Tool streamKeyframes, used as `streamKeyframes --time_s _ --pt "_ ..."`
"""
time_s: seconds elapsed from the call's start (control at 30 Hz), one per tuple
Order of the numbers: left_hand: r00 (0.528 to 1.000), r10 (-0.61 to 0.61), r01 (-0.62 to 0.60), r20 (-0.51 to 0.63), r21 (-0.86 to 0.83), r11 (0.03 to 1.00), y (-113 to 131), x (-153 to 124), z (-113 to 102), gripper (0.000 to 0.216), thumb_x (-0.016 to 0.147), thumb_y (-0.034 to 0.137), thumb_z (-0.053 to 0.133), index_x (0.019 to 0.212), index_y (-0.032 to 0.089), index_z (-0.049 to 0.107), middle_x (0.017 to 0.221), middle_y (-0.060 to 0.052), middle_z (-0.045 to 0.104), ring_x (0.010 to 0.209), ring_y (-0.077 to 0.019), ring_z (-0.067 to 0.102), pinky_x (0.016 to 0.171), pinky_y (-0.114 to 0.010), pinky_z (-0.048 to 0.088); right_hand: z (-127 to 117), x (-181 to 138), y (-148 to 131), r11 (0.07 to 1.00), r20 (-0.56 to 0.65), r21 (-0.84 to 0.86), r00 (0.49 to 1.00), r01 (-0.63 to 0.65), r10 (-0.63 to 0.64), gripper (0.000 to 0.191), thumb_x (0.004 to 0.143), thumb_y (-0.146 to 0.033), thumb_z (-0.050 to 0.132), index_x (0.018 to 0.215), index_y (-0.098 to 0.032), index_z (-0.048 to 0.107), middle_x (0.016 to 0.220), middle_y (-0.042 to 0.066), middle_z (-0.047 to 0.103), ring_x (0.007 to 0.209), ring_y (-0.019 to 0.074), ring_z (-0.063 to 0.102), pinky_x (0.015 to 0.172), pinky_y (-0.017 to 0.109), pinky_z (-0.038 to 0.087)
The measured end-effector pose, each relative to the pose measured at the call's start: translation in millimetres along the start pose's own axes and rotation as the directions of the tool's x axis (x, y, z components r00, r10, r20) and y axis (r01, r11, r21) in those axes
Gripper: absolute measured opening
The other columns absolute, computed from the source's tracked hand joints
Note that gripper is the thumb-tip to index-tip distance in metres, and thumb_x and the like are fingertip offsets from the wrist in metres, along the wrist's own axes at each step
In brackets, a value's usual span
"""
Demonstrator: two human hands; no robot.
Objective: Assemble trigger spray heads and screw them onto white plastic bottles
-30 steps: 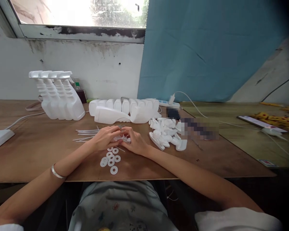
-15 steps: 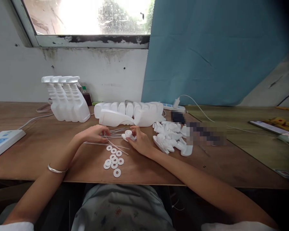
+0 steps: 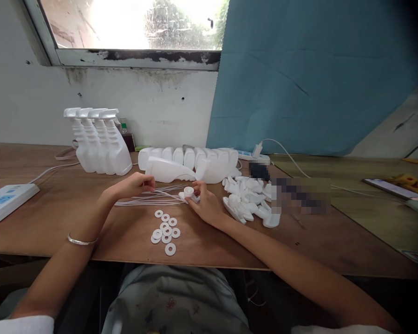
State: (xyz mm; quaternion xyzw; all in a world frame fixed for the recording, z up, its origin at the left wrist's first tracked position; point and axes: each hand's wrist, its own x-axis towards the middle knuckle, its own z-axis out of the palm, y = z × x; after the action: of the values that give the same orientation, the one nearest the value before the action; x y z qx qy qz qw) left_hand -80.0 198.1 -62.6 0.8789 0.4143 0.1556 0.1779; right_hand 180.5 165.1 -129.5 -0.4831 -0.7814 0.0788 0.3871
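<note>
Hidden grips, smeared shapes and cropped edges.
The left hand [image 3: 137, 184] curls its fingertips out of sight; it may pinch one of the thin tubes [image 3: 149, 203], but the view is too poor to be sure. The right hand [image 3: 206, 202] covers one side of the white spray head [image 3: 188, 191] it holds. Pixelation blurs a long dark object [image 3: 299, 194]. The spray bottles [image 3: 102, 148] partly hide a green-capped bottle [image 3: 128, 140]. The left edge cuts off a power strip [image 3: 12, 202]; the top edge, the window [image 3: 135, 25].
</note>
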Motion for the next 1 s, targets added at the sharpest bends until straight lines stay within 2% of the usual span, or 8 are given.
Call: streamKeyframes --time_s 0.17,0.43,0.6,0.73,0.77,0.83,0.93,1.0 --pt "0.997 -0.017 0.007 -0.081 -0.121 0.993 4.4 -4.8 -9.8 0.031 0.08 0.033 0.044 0.102 0.013 0.054 0.067 -0.001 0.053 0.06 -0.0114 0.047 0.057 -0.021 0.038 0.3 1.8 3.3 0.994 -0.012 0.077 0.997 -0.071 0.073 0.042 0.075 -0.034 0.056 0.109 -0.019 0.036 0.088 0.005 0.059 0.081 0.0182 0.058 0.07 0.03 0.045" --pt "0.997 -0.016 0.01 -0.077 -0.073 0.997 1.6 5.6 14.7 0.031 0.085 0.036 0.034 0.086 0.014 0.057 0.065 0.0 0.049 0.06 -0.0109 0.042 0.056 -0.021 0.035 1.0 0.3 4.2 0.998 -0.004 0.026 0.998 -0.058 0.058 0.039 0.077 -0.036 0.052 0.11 -0.019 0.037 0.091 0.005 0.059 0.081 0.0194 0.058 0.069 0.031 0.045" --pt "0.998 0.011 -0.005 -0.064 0.081 0.997 15.4 13.4 42.5 0.03 0.084 0.037 0.038 0.081 0.015 0.057 0.07 -0.002 0.058 0.059 -0.0114 0.046 0.055 -0.021 0.033 -1.9 -2.1 -1.9 0.985 -0.012 -0.119 0.992 0.125 -0.128 0.031 0.081 -0.026 0.046 0.111 -0.018 0.041 0.107 0.01 0.055 0.097 0.0231 0.052 0.082 0.037 0.043" --pt "0.995 -0.024 0.045 -0.097 0.225 0.973 19.5 9.2 34.0 0.032 0.076 0.046 0.048 0.074 0.015 0.057 0.066 -0.002 0.058 0.056 -0.0124 0.046 0.05 -0.021 0.03 -3.0 -2.5 -5.1 0.966 0.025 -0.17 0.981 0.194 -0.193 0.029 0.081 -0.02 0.044 0.11 -0.019 0.044 0.109 0.01 0.054 0.101 0.0241 0.05 0.086 0.039 0.041" --pt "0.995 -0.067 0.081 -0.068 0.23 0.97 18.2 6.3 27.5 0.035 0.072 0.05 0.051 0.069 0.015 0.058 0.062 -0.002 0.057 0.053 -0.0122 0.045 0.049 -0.022 0.029 -3.0 -2.5 -4.9 0.97 0.031 -0.161 0.983 0.185 -0.182 0.029 0.081 -0.02 0.043 0.11 -0.019 0.044 0.108 0.009 0.054 0.1 0.0237 0.051 0.085 0.038 0.042" --pt "0.969 -0.197 0.165 0.152 0.199 0.966 13.8 -0.2 13.9 0.041 0.063 0.055 0.058 0.057 0.015 0.059 0.052 -0.002 0.055 0.047 -0.0116 0.044 0.044 -0.021 0.029 -2.7 -2.3 -4.0 0.976 0.037 -0.144 0.987 0.162 -0.158 0.031 0.081 -0.02 0.043 0.112 -0.019 0.043 0.11 0.009 0.054 0.099 0.0232 0.052 0.083 0.038 0.044" --pt "0.773 -0.318 0.308 0.549 0.113 0.945 8.9 -7.8 2.3 0.037 0.054 0.051 0.067 0.05 0.015 0.061 0.044 -0.002 0.053 0.038 -0.0101 0.04 0.037 -0.021 0.025 -2.5 -2.6 -3.3 0.98 0.045 -0.145 0.99 0.137 -0.132 0.031 0.081 -0.02 0.043 0.112 -0.018 0.043 0.112 0.009 0.054 0.097 0.023 0.054 0.079 0.037 0.046" --pt "0.697 -0.31 0.363 0.647 0.055 0.93 9.2 -9.6 2.1 0.028 0.053 0.042 0.069 0.05 0.015 0.063 0.042 -0.002 0.053 0.036 -0.0093 0.037 0.034 -0.02 0.025 -2.6 -3.0 -3.8 0.98 0.048 -0.15 0.991 0.128 -0.122 0.031 0.081 -0.02 0.044 0.112 -0.018 0.043 0.111 0.009 0.054 0.095 0.0232 0.055 0.077 0.036 0.046"
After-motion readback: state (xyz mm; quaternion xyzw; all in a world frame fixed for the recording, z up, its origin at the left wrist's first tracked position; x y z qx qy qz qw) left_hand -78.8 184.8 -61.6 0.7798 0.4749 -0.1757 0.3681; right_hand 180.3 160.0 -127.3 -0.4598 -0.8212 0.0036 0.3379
